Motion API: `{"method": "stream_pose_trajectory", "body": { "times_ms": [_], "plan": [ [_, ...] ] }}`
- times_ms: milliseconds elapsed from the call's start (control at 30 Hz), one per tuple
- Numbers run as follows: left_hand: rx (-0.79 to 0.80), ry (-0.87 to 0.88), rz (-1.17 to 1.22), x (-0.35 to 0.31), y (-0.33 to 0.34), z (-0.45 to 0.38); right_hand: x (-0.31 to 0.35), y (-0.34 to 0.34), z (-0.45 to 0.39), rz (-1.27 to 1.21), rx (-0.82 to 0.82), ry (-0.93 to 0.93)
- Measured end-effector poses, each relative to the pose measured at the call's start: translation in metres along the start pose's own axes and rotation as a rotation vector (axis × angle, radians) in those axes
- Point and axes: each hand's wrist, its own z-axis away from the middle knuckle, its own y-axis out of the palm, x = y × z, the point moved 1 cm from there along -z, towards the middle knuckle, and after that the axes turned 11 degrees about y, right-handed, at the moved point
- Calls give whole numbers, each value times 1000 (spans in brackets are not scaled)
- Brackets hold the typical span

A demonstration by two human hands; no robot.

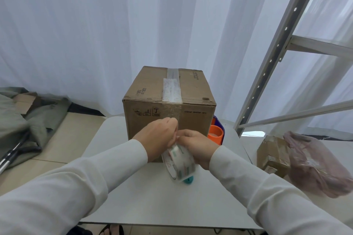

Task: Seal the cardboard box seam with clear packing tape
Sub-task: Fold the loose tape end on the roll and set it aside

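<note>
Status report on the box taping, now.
Left hand pinching tape strip against box front. Right hand gripping tape roll. Top seam taped. Nothing in the way.

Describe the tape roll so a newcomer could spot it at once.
Start at the cardboard box on the white table. Just in front of it, both hands meet on the tape roll. It is the only clear ring; the one beside the box is orange.

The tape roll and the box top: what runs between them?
In the head view, a stretch of clear tape runs from the tape roll up the box front.
</note>
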Motion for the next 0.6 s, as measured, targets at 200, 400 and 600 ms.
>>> {"method": "stream_pose_trajectory", "body": {
  "times_ms": [200,400,600],
  "plan": [
    [-39,77,49,-1,2,0,-4,0,4,-308,86,68],
    [-28,137,100,0,7,6,-9,-4,2,-465,108,122],
    [-233,-234,474,9,-12,10,-8,4,-11,-351,-1,16]
  ]
}}
